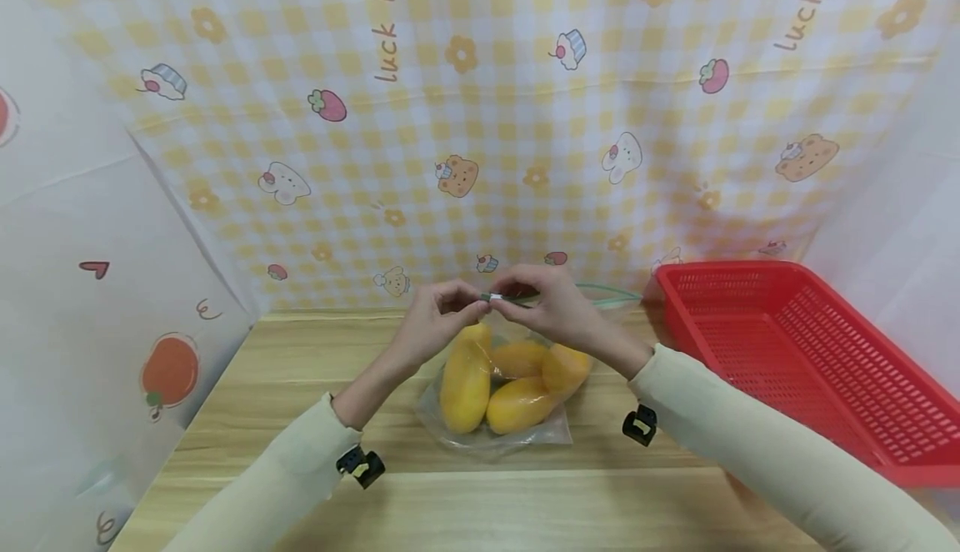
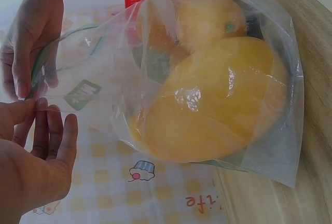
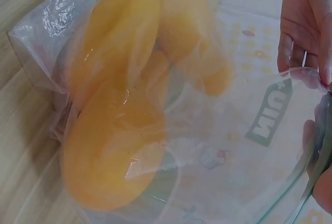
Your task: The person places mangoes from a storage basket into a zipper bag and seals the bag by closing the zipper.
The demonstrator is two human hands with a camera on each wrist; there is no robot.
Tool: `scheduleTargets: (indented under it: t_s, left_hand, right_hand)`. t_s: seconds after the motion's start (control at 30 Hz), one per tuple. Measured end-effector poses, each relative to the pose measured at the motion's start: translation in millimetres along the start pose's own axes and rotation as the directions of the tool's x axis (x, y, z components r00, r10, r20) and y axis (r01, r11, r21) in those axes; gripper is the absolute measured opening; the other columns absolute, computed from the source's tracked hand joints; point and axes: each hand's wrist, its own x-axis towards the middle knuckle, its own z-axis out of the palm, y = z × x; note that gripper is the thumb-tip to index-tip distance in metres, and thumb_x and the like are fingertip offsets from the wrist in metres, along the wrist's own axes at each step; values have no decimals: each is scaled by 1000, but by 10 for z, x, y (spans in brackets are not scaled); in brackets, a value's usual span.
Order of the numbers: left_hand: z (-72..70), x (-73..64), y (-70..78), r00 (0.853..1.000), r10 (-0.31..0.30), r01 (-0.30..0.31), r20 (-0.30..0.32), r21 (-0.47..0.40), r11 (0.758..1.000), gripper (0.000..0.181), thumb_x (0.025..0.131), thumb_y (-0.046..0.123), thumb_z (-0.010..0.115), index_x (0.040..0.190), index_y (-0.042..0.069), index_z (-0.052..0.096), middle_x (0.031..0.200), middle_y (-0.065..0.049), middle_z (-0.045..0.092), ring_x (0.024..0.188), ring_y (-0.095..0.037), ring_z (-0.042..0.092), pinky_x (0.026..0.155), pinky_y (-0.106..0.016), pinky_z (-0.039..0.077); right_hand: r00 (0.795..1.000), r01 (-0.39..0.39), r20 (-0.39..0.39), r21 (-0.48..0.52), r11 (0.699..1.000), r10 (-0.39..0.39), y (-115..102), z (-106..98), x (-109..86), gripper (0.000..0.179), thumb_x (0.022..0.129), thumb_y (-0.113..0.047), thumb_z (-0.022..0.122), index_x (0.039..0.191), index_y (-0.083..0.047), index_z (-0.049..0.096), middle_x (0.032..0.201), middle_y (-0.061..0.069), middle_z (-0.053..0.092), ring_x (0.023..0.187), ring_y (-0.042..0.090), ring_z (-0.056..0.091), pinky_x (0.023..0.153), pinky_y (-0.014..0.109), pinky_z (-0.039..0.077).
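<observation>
A clear zip bag [image 1: 491, 452] with several yellow mangoes [image 1: 467, 389] in it stands on the wooden table, its mouth raised. My left hand [image 1: 429, 323] pinches one end of the bag's green zip strip [image 1: 611, 289] between thumb and fingers. Right beside it, my right hand [image 1: 558, 306] pinches the same strip, with a small white piece [image 1: 496, 296] showing at its fingertips. From there the strip runs on to the right, its two lines apart. Green print [image 2: 83, 94] marks the bag's side in the left wrist view.
A red plastic basket [image 1: 684, 318] stands on the right side of the wooden table [image 1: 315, 360]. Behind hangs a yellow checked cloth [image 1: 510, 118] with printed cartoons. A white printed sheet [image 1: 67, 352] covers the left side.
</observation>
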Motion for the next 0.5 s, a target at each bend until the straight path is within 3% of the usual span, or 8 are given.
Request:
scheduleTargets:
  t_s: [0.2, 0.5]
  left_hand:
    - [-13, -11, 0, 1000, -3, 3, 3, 11, 1000, 9, 97, 5, 70, 99, -2, 73, 98, -11, 72, 95, -47, 66, 83, -38, 60]
    - [-17, -14, 18, 1000, 10, -10, 4, 66, 998, 8, 97, 8, 71, 98, 1, 73, 97, -7, 72, 96, -41, 68, 83, -39, 59]
  right_hand:
    - [1000, 21, 14, -9, 1000, -20, -3, 13, 2, 11, 92, 1, 74, 102, -2, 73, 98, 3, 72, 87, 15, 70, 79, 29, 61]
    - [997, 77, 26, -60, 995, -76, -15, 7, 3, 10, 90, 4, 75, 99, -2, 74, 94, 5, 70, 84, 15, 69, 76, 26, 61]
